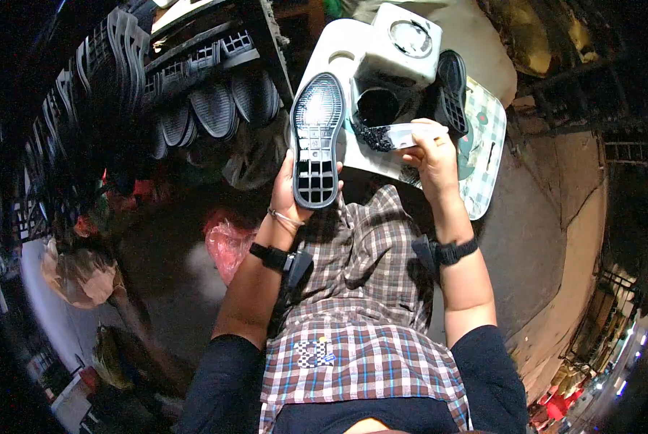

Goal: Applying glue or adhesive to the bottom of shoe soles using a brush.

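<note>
My left hand (285, 186) grips the heel end of a black shoe sole (315, 134), its fingers and thumb along the two edges. The sole is held upright lengthwise, with its open grid of hollows and shiny ribbed forepart facing me. In my right hand (437, 158) a brush (403, 136) is pinched by its flat white handle. Its clumped black end points left, just below the dark round mouth of a black-smeared container (377, 108). Whether the brush touches the rim, I cannot tell. A second black sole (452, 90) leans to the right of the container.
A white jug-like plastic container (408, 40) stands behind. The small table (492, 148) has a checked top. Many black soles (219, 108) hang or stack on a rack at the upper left. A red plastic bag (230, 246) lies left of my checked apron (367, 347).
</note>
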{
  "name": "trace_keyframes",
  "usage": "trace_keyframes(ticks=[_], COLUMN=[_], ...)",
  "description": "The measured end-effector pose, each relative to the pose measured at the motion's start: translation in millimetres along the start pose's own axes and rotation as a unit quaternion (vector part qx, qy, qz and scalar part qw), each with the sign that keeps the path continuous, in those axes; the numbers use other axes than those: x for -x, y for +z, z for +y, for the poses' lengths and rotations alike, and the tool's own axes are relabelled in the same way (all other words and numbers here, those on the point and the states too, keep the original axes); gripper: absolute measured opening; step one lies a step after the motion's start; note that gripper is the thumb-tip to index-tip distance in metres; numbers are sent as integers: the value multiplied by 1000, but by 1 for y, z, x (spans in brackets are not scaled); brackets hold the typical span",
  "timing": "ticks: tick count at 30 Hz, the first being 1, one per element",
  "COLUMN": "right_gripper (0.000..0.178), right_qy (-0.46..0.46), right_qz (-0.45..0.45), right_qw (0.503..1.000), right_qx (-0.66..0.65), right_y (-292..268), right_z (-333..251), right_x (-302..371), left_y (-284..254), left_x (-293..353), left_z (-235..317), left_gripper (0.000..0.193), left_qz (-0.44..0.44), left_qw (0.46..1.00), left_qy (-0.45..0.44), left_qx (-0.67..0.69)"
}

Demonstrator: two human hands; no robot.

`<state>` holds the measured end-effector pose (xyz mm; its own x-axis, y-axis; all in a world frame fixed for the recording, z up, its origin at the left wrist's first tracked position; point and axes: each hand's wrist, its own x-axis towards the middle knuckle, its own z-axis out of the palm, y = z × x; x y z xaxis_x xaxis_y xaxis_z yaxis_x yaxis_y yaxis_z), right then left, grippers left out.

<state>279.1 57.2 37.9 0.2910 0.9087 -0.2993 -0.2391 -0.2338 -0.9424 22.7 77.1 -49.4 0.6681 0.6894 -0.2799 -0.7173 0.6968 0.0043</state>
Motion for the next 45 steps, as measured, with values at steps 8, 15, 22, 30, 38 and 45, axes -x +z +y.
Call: trace_keyframes(ticks=[8,15,22,30,38,45], right_gripper=[26,19,22,15,19,15], right_qy=[-91,-92,-111,-73,-27,-64], right_qz=[-66,-115,-88,-126,-263,-335], right_qw=[994,989,990,989,960,923], right_qx=[12,10,5,37,93,179], right_y=[52,64,57,52,41,42], right_z=[-19,-29,-44,-51,-61,-83], right_x=[47,104,110,140,145,136], left_y=[44,77,92,102,99,100], left_x=[50,63,64,71,76,78], left_z=[-28,-47,-55,-64,-66,-64], left_gripper=[76,77,74,67,61,58], left_qz=[-10,-19,-61,-35,-13,28], left_qw=[997,999,993,996,995,989], left_qy=[-46,-43,-41,-12,-30,-35], left_qx=[-57,-24,-97,-87,-92,-137])
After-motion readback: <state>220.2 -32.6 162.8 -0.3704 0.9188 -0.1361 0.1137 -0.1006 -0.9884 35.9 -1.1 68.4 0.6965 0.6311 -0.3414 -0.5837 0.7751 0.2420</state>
